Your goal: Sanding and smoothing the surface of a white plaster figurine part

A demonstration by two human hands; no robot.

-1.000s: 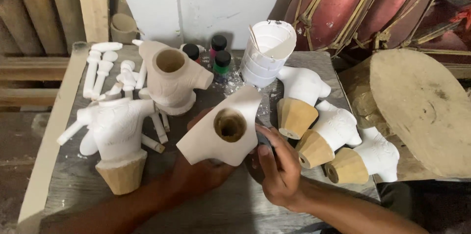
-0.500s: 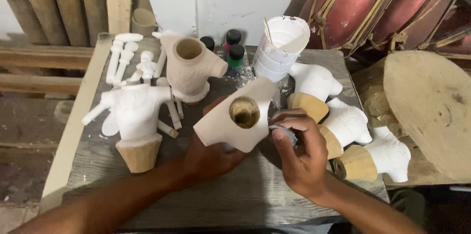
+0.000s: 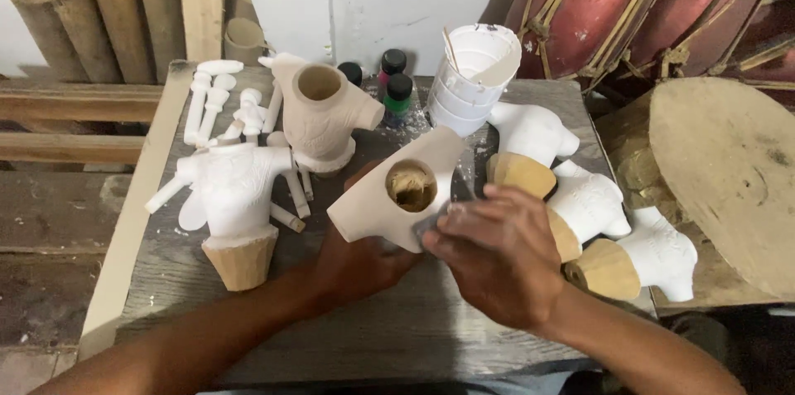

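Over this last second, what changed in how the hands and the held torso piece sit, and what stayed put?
The right hand slid up over the lower edge of the beige torso piece, its fingers now pressing a small grey pad against it. The left hand kept its hold underneath. The white torsos and stacked white cups on the table did not move.

The bare part of the desk is at the bottom of the frame, under the two arms. In the middle, the tan torso fills the space. On the right, three white torsos lie close together. On the left stands a white torso with small white limb pieces behind it. At the top, the stacked white cups, the paint bottles and another tan torso block the way.
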